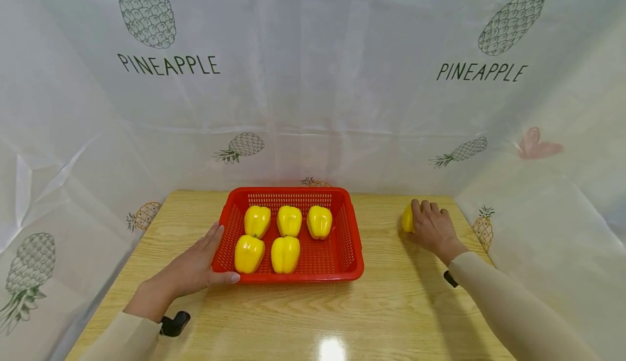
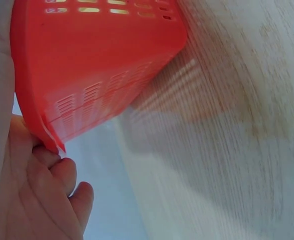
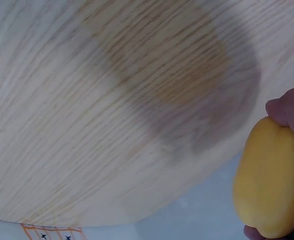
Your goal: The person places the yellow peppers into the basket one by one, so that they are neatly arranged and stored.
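Note:
A red plastic basket (image 1: 352,230) holds several yellow bell peppers (image 1: 286,254), three along the back and two in front. My left hand (image 1: 195,266) grips the basket's front left corner, thumb along the front rim and fingers on the left side. In the left wrist view, fingers (image 2: 64,175) bend at the rim under the basket's edge (image 2: 29,90). Over at the right of the table, my right hand (image 1: 432,228) grips another yellow bell pepper (image 3: 269,180) from above, thumb at one end and a fingertip at the other. A shadow lies on the wood below that pepper.
The light wooden table (image 1: 391,306) ends at the back against a pale sheet (image 1: 342,94) printed with pineapples, which also hangs at both sides. Inside the basket, bare mesh floor shows at the front right. A black strap-on device (image 1: 175,324) sits at the left wrist.

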A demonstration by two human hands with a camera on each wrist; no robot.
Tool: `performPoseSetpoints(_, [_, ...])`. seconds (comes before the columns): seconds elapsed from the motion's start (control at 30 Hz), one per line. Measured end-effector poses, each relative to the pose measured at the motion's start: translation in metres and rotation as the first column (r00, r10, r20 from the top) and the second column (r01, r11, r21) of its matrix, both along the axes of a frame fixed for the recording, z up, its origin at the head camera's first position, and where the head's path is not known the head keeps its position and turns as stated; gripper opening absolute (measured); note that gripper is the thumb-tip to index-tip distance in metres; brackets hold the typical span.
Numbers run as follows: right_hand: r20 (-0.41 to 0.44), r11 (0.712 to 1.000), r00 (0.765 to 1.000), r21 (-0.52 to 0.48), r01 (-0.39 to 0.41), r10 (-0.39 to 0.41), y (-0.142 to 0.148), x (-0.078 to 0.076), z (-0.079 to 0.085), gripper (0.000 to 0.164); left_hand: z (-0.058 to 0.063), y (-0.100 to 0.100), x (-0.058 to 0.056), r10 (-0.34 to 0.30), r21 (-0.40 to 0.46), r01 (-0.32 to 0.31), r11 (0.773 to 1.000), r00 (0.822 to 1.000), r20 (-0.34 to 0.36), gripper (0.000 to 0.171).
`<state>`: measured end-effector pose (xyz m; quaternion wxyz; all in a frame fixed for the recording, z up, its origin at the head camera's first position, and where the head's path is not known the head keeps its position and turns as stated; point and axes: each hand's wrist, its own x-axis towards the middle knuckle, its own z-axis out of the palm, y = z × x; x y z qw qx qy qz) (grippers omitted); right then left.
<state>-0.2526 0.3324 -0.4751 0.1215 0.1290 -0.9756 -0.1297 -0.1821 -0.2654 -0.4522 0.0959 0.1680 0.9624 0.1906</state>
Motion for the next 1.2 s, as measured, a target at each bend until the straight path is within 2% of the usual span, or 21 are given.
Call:
performPoseSetpoints(0.23, [-0.076,0.998,0.995,0.002,-0.057,0.057,-0.012,0.001,0.009,0.099,0.003,0.001,0.001,-0.012,-0.019,0.012,1.0,1.0,-0.002,0.133])
performPoseSetpoints(0.47, [-0.046,0.998,0.997,0.007,-0.058,0.058,-0.025,0.003,0.025,0.098,0.002,0.001,0.0,-0.036,-0.069,0.031,0.997,0.997,-0.071,0.131])
performPoseSetpoints(0.63, [-0.056,0.997,0.995,-0.023,-0.079,0.078,-0.035,0.004,0.037,0.093,0.004,0.001,0.0,-0.063,-0.113,0.051,0.992,0.992,-0.11,0.129])
performPoseSetpoints(1.0, [-0.117,0.982,0.98,-0.078,-0.172,0.162,-0.077,-0.002,0.077,0.088,0.007,0.003,0.001,-0.075,-0.141,0.059,0.988,0.991,-0.111,0.128])
performPoseSetpoints(1.2, [-0.156,0.969,0.96,-0.052,-0.242,0.232,-0.108,0.001,0.092,0.088,0.008,0.003,0.001,-0.076,-0.136,0.061,0.989,0.991,-0.106,0.13])
